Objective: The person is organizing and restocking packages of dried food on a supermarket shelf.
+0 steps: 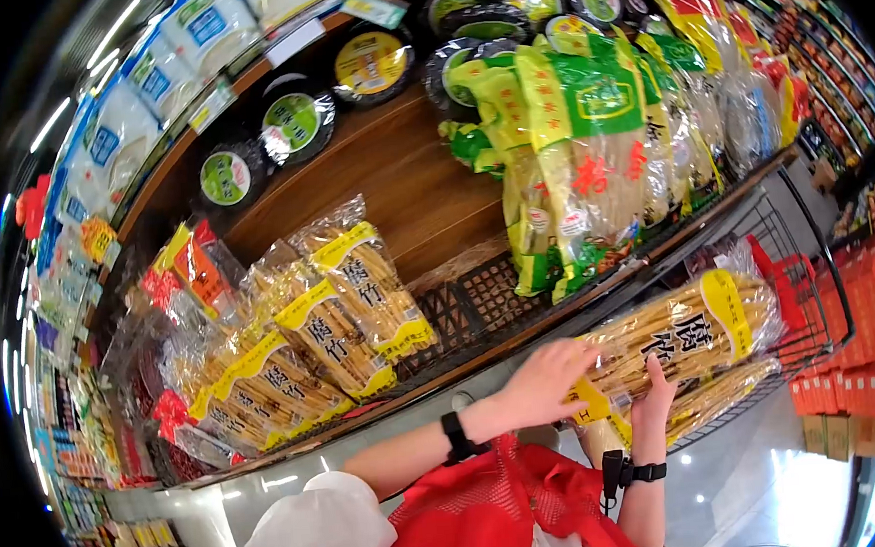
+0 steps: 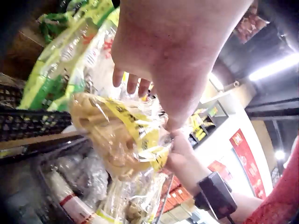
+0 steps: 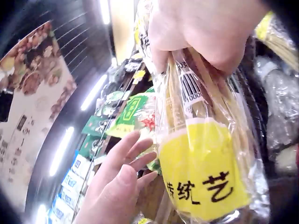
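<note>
A clear bag of dried tofu sticks (image 1: 667, 335) with yellow bands lies slanted over the cart in the head view. My right hand (image 1: 652, 406) grips this bag, its thumb up along the near side. In the right wrist view my right hand (image 3: 201, 32) holds the bag (image 3: 205, 168) by its barcode side. My left hand (image 1: 544, 382) is beside the bag's yellow-labelled end. Its fingers are extended in the right wrist view, where the left hand (image 3: 119, 186) is apart from the bag. The left wrist view shows the left hand (image 2: 163, 60) above the bag's end (image 2: 112, 135).
A wire shopping cart (image 1: 820, 295) with more bagged goods stands at the right. More tofu-stick bags (image 1: 330, 315) line the shelf's left part. Green and yellow noodle-like packs (image 1: 596, 153) stand right of them. Black round packages (image 1: 374, 62) sit along the shelf back.
</note>
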The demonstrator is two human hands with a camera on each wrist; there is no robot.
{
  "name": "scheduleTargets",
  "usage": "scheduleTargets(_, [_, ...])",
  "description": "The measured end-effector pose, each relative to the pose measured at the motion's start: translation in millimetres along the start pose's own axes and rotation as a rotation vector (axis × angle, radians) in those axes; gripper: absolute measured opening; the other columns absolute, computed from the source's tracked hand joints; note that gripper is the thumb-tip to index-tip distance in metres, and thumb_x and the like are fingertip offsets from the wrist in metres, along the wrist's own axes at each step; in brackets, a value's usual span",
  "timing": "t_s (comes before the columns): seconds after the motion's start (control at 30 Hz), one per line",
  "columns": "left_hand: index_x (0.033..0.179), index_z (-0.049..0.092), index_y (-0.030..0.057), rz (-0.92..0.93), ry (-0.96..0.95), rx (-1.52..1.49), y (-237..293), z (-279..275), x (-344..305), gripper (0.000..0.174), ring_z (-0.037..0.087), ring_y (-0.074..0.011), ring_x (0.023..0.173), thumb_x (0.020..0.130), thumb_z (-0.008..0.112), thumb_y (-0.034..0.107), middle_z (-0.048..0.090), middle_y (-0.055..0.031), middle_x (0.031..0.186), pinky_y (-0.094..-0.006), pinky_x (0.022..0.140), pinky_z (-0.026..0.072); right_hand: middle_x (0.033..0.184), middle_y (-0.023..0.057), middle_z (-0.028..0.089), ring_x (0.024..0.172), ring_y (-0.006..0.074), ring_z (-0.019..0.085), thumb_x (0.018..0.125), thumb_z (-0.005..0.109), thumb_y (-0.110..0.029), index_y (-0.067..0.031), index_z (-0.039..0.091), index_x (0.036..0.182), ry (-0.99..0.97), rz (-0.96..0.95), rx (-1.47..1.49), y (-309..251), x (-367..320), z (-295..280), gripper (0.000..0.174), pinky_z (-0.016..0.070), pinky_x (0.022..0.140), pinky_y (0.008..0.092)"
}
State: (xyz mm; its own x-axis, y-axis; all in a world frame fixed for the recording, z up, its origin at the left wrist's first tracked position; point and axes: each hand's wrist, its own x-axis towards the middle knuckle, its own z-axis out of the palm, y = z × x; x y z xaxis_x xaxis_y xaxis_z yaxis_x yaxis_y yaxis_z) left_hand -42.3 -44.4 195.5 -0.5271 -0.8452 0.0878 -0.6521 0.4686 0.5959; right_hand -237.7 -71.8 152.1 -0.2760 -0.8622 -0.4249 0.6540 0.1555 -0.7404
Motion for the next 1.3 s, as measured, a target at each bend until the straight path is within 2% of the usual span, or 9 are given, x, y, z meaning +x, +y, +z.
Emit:
scheduleTargets(0.13, [0.135, 0.02, 0.0011, -0.31, 0.242, -0.283, -36, -44, -54, 0.09, 0.027, -0.0335, 0.126, 0.067, 0.072, 0.029, 0.027, -0.0202, 0.135, -0.0395, 0.105, 0.0235, 0.106, 0.008, 0.054, 0.091, 0.0191, 0.056, 0.063, 0.065, 0.012, 0.0004, 0.042, 0.118, -0.169, -0.021, -0.353, 29, -25, 46, 0.061, 0.0467, 0.08, 0.0307])
scheduleTargets(0.2, [0.135, 0.016, 0.0, -0.284, 0.279, -0.34, -55, -50, -76, 0.093, 0.028, -0.0292, 0.126, 0.067, 0.074, 0.025, 0.028, -0.0195, 0.135, -0.0373, 0.104, 0.0243, 0.103, 0.0075, 0.056, 0.09, 0.018, 0.056, 0.061, 0.067, 0.01, 0.0001, 0.044, 0.114, -0.459, -0.066, -0.553, 37, -50, 78, 0.058, 0.0467, 0.08, 0.03])
scheduleTargets(0.27, [0.135, 0.016, -0.0003, -0.313, 0.259, -0.831, -63, -59, -98, 0.092, 0.032, -0.0236, 0.124, 0.066, 0.074, 0.018, 0.031, -0.0166, 0.133, -0.0341, 0.103, 0.0271, 0.099, 0.0065, 0.058, 0.087, 0.0167, 0.057, 0.061, 0.069, 0.007, -0.0001, 0.045, 0.112, -0.721, -0.113, -0.641, 56, -72, 110, 0.056, 0.0471, 0.079, 0.0295])
scheduleTargets(0.4, [0.122, 0.039, -0.0002, -0.526, 0.449, -0.905, -81, -85, -144, 0.062, 0.051, -0.0165, 0.104, 0.07, 0.07, 0.012, 0.055, -0.0104, 0.113, -0.031, 0.09, 0.0404, 0.097, 0.0043, 0.059, 0.086, 0.0129, 0.055, 0.069, 0.066, 0.001, 0.0003, 0.052, 0.107, -0.917, -0.044, -0.818, 101, -105, 158, 0.04, 0.0459, 0.077, 0.0275])
scheduleTargets(0.53, [0.114, 0.047, -0.0006, -0.747, 0.612, -0.967, -106, -103, -200, 0.041, 0.053, -0.0103, 0.088, 0.079, 0.063, 0.014, 0.058, -0.0046, 0.1, -0.0265, 0.077, 0.0452, 0.108, 0.0068, 0.056, 0.095, 0.0145, 0.055, 0.081, 0.058, -0.004, 0.0008, 0.045, 0.116, -0.921, 0.403, -0.423, 138, -121, 195, 0.038, 0.0447, 0.081, 0.028])
scheduleTargets(0.77, [0.12, 0.043, 0.0021, -0.681, 0.892, -1.381, -126, -115, -274, 0.035, 0.055, -0.0116, 0.092, 0.09, 0.05, 0.018, 0.056, -0.0055, 0.107, -0.0264, 0.079, 0.0461, 0.111, 0.0082, 0.055, 0.099, 0.0129, 0.052, 0.084, 0.052, -0.003, 0.0037, 0.042, 0.119, -1.179, 0.28, -0.693, 171, -153, 256, 0.036, 0.0416, 0.086, 0.0274])
scheduleTargets(1.03, [0.124, 0.04, 0.0048, -0.56, 0.925, -1.326, -137, -108, -282, 0.04, 0.051, -0.0103, 0.101, 0.087, 0.053, 0.007, 0.053, -0.0025, 0.113, -0.0262, 0.086, 0.0427, 0.111, 0.0101, 0.054, 0.099, 0.0145, 0.053, 0.076, 0.061, -0.002, 0.0032, 0.035, 0.122, -1.328, 0.099, -0.769, 201, -135, 261, 0.053, 0.0428, 0.085, 0.0284])
scheduleTargets(1.2, [0.123, 0.039, -0.0006, -0.61, 0.966, -0.565, -166, -97, -268, 0.045, 0.053, -0.0156, 0.097, 0.081, 0.054, 0.0, 0.054, -0.0099, 0.109, -0.0278, 0.086, 0.0417, 0.103, 0.0109, 0.059, 0.096, 0.0166, 0.056, 0.071, 0.061, 0.003, 0.002, 0.047, 0.113, -1.458, -0.055, -0.997, 200, -114, 276, 0.044, 0.044, 0.082, 0.0293])
scheduleTargets(1.3, [0.122, 0.038, -0.0024, -0.678, 1.031, -0.61, -176, -90, -254, 0.047, 0.053, -0.0219, 0.098, 0.079, 0.057, 0.002, 0.052, -0.0164, 0.108, -0.0312, 0.086, 0.0414, 0.093, 0.0132, 0.064, 0.087, 0.0201, 0.061, 0.067, 0.063, 0.0, 0.0027, 0.055, 0.102, -1.396, -0.196, -0.895, 234, -88, 269, 0.036, 0.0463, 0.076, 0.0307])
